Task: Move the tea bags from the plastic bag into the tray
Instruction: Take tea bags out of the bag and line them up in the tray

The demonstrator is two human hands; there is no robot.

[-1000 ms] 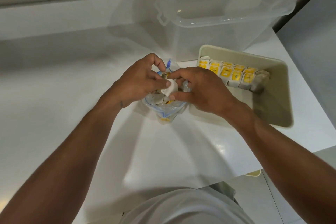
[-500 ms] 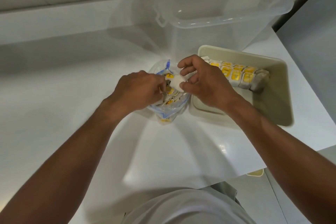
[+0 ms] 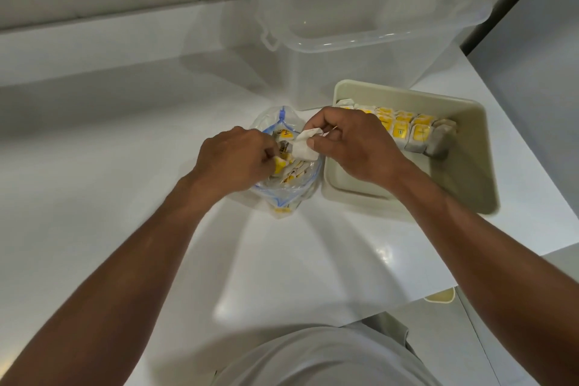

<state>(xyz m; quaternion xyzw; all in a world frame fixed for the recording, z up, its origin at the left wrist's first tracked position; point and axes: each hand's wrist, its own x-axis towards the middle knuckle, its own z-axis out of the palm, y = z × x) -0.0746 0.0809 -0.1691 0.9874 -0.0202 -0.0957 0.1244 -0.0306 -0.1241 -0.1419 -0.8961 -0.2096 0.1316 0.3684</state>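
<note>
A clear plastic bag with a blue zip edge stands open on the white counter, holding several tea bags with yellow tags. My left hand reaches into its mouth and pinches a yellow-tagged tea bag. My right hand hovers over the gap between bag and tray, gripping white tea bags between thumb and fingers. Right of the bag sits the beige tray, with a row of tea bags packed along its far side.
A large clear storage box stands behind the bag and tray. The white counter stretches wide to the left. Its front edge runs close to my body, and its right edge lies just beyond the tray.
My right hand lifted white tea bags out of the bag and shifted slightly right toward the tray. My left hand dropped lower into the bag's mouth and took hold of a yellow-tagged tea bag.
</note>
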